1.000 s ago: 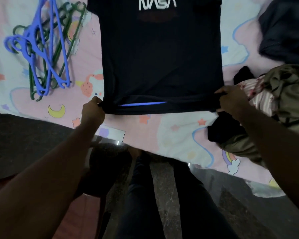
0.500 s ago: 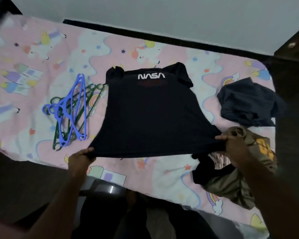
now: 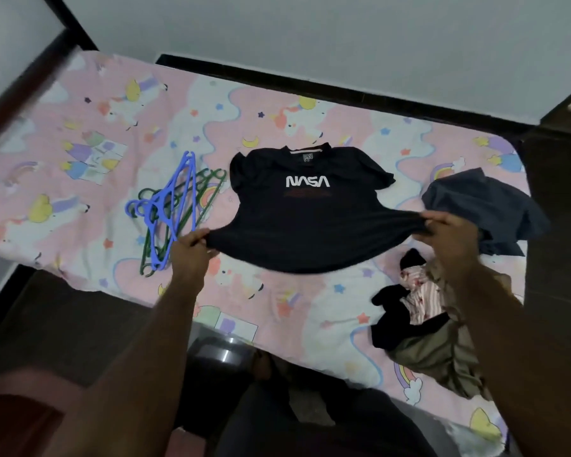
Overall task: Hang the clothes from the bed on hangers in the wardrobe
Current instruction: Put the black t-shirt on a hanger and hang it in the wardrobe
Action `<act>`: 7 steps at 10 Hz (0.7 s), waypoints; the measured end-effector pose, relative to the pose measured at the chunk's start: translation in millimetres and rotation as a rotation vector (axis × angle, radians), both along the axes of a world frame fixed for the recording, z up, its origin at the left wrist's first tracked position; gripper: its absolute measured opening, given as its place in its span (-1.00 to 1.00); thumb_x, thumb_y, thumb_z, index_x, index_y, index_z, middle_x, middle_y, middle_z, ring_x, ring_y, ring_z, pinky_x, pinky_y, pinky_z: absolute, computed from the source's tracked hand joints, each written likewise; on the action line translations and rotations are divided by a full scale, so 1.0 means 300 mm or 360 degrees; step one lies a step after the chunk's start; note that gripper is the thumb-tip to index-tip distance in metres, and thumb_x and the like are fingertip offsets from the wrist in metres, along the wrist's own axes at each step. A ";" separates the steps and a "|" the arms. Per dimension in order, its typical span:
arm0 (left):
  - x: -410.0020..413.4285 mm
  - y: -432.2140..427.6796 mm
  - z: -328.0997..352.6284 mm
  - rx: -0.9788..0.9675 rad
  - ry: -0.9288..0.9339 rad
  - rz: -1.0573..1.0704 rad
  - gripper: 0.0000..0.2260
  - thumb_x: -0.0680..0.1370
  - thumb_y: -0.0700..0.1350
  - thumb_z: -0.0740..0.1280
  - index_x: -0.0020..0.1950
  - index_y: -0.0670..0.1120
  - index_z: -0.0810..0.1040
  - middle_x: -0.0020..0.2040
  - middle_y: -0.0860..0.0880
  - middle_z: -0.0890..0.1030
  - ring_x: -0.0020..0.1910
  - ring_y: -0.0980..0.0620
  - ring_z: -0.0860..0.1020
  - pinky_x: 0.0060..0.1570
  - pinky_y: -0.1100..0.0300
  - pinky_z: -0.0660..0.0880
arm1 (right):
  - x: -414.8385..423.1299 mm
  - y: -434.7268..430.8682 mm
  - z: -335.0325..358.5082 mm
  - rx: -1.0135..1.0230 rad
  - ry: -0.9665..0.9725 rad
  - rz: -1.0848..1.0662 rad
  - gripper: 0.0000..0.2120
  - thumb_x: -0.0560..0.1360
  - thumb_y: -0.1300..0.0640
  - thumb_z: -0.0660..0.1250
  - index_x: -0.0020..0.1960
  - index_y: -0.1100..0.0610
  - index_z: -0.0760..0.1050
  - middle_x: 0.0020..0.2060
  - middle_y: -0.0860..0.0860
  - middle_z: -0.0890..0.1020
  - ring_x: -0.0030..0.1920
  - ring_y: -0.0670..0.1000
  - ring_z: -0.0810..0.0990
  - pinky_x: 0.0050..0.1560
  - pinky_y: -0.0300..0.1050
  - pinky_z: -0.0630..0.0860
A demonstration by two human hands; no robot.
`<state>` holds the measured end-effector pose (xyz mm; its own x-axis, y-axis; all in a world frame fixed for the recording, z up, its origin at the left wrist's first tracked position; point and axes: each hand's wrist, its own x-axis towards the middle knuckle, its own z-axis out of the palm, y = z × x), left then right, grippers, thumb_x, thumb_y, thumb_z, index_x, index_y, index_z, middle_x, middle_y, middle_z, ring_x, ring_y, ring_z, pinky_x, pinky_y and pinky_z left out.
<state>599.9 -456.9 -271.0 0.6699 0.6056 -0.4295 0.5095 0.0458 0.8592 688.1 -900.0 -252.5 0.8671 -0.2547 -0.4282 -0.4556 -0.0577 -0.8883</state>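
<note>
Wall [image 3: 310, 34]: plain, pale grey-white; rises beyond the far edge of the bed [image 3: 327, 351].
Dark strip [image 3: 310, 85]: runs along the far edge of the bed, between the bed and the wall.
Dark beam [image 3: 23, 90]: slanted and blurred; crosses the far-left corner of the bed.
Sheet [image 3: 80, 179]: pink and white print of unicorns, stars, moons and rainbows; covers the bed to all visible edges.
Floor [image 3: 63, 324]: dark; lies in front of the near edge, towards the near-left corner.
Metal object [image 3: 226, 352]: shiny, partly under the near edge around its middle; type cannot be determined.
Reddish-brown surface [image 3: 17, 423]: blurred; well apart from the near-left corner, on the floor side.
</note>
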 end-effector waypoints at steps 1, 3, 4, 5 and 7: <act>-0.051 0.045 0.011 0.0048 0.0040 0.0102 -0.73 0.54 -0.48 0.18 0.18 -0.35 0.54 0.16 -0.31 0.53 -0.21 -0.12 0.58 -0.29 0.25 0.61 | -0.056 -0.068 -0.105 -0.0036 -0.0060 0.0167 -0.91 0.53 0.35 0.31 -0.11 0.34 0.58 -0.43 0.13 0.66 -0.41 0.13 0.66 -0.23 -0.08 0.62; -0.237 0.038 -0.107 -0.0129 0.0516 -0.0014 -0.74 0.54 -0.44 0.24 0.22 -0.35 0.51 0.03 -0.27 0.59 -0.22 -0.04 0.58 -0.29 0.27 0.61 | -0.183 -0.150 -0.257 -0.0188 0.0311 0.0958 -0.57 0.02 0.45 0.67 -0.17 0.43 0.59 -0.54 0.20 0.58 -0.61 0.03 0.49 -0.47 -0.33 0.47; -0.249 0.017 -0.137 -0.0215 0.0580 -0.0031 -0.71 0.56 -0.41 0.21 0.28 -0.36 0.48 0.03 -0.21 0.56 -0.09 -0.10 0.59 -0.04 0.06 0.63 | -0.232 -0.040 -0.146 -0.0122 0.0648 0.0051 -0.87 0.50 0.39 0.33 -0.06 0.19 0.51 -0.46 -0.07 0.66 -0.48 -0.10 0.58 -0.28 -0.27 0.62; -0.241 -0.016 -0.112 -0.0236 0.0630 -0.0164 -0.70 0.56 -0.44 0.20 0.29 -0.39 0.45 -0.05 -0.17 0.56 -0.23 -0.01 0.59 -0.15 0.15 0.63 | -0.224 0.005 -0.085 -0.0161 0.0764 0.0146 -0.81 0.56 0.36 0.24 -0.14 0.10 0.45 -0.44 -0.03 0.64 -0.24 0.03 0.64 -0.16 -0.05 0.64; -0.122 -0.017 0.025 -0.0207 0.0447 -0.0244 -0.73 0.49 -0.56 0.20 0.18 -0.47 0.46 -0.29 -0.24 0.55 -0.42 -0.10 0.59 -0.33 0.19 0.60 | -0.099 0.066 0.057 0.0057 0.0552 0.0089 -0.72 0.56 0.48 0.12 -0.27 0.29 0.43 -0.37 0.16 0.55 -0.51 -0.04 0.61 -0.51 -0.24 0.55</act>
<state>563.2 -462.0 -263.5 0.5935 0.4352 -0.6770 0.7347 0.0504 0.6765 658.5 -880.1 -235.3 0.6806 -0.1904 -0.7074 -0.7276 -0.0625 -0.6832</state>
